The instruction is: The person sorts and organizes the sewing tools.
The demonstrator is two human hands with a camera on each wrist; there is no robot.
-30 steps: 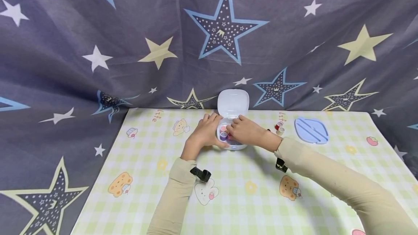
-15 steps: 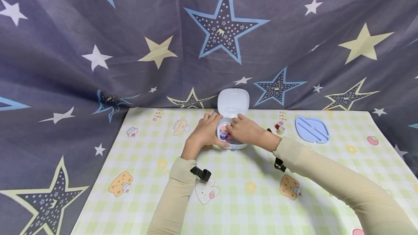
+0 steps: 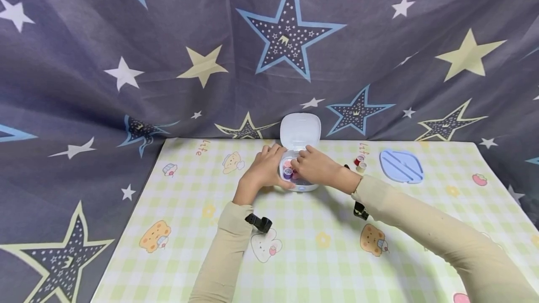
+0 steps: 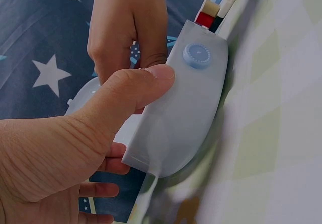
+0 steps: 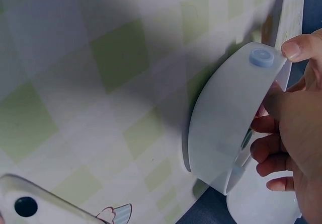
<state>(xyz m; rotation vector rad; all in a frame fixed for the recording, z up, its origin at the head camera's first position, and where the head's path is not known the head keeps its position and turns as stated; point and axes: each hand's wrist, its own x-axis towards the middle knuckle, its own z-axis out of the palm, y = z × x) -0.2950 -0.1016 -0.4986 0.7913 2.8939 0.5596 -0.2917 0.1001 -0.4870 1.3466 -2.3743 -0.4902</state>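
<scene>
One white box (image 4: 186, 103) stands open near the far edge of the tabletop (image 3: 311, 270), its side clasped by the left grip (image 3: 265, 167). The right grip (image 3: 316, 167) reaches inside; whether it grasps anything, I cannot tell. Best brace the box, working gently beside the purple spool (image 3: 287, 174).

White rounded box (image 4: 188, 100), lid raised

Sits level near the far edge of the checked tabletop (image 3: 294, 270) — opens upward, with a plain white lid (image 3: 300, 130) tilted up at the back. Shows smooth, curving walls and a round pale-blue button (image 4: 197, 56) on the front. Holds a purple spool (image 3: 287, 173), pale at the top, toward the left — with something pink (image 3: 288, 164) just behind, too small to identify.
</scene>
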